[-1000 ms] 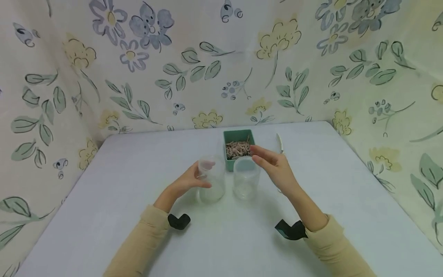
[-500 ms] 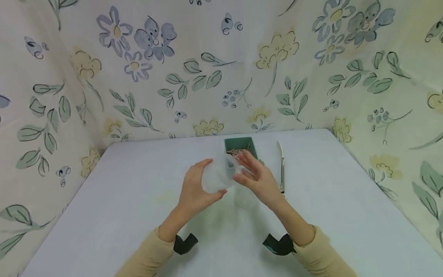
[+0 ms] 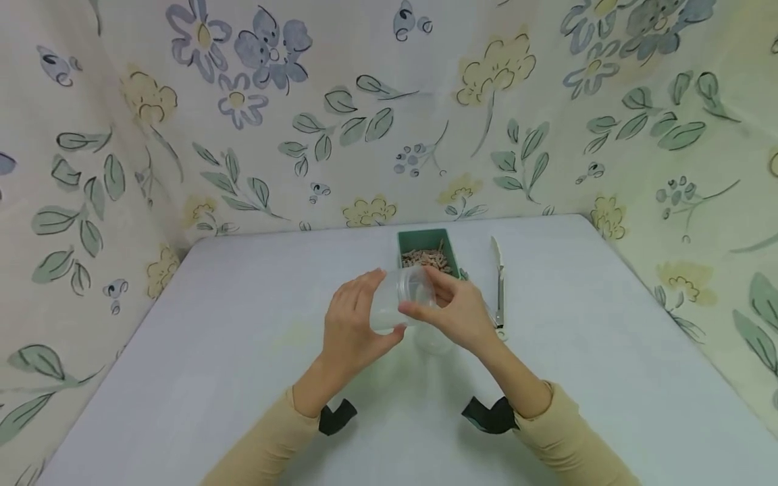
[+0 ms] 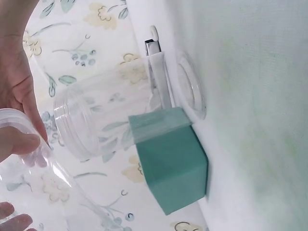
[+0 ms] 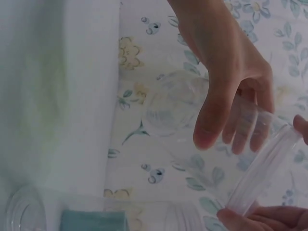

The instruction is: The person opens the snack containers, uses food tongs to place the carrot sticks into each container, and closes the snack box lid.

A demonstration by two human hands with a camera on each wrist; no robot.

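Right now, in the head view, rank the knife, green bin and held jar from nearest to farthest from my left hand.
1. Held jar: gripped by your left hand.
2. Green bin: ahead, beyond the jar.
3. Knife: farthest, to the right.

The head view looks forward and down; close, sideways wrist views share the held jar (image 3: 386,302).

Surroundings as seen from where I face the work. A white table (image 3: 200,351) spreads before me, its far corners rounded and a faint greenish tint on its near middle. Beyond it and to both sides hangs pale cloth (image 3: 365,40), printed with blue flowers (image 3: 239,101), yellow blooms (image 3: 497,67) and green leaves (image 3: 352,129); it is creased at my left. The light is soft, the shadows blurred; my right wrist view appears dimmer.
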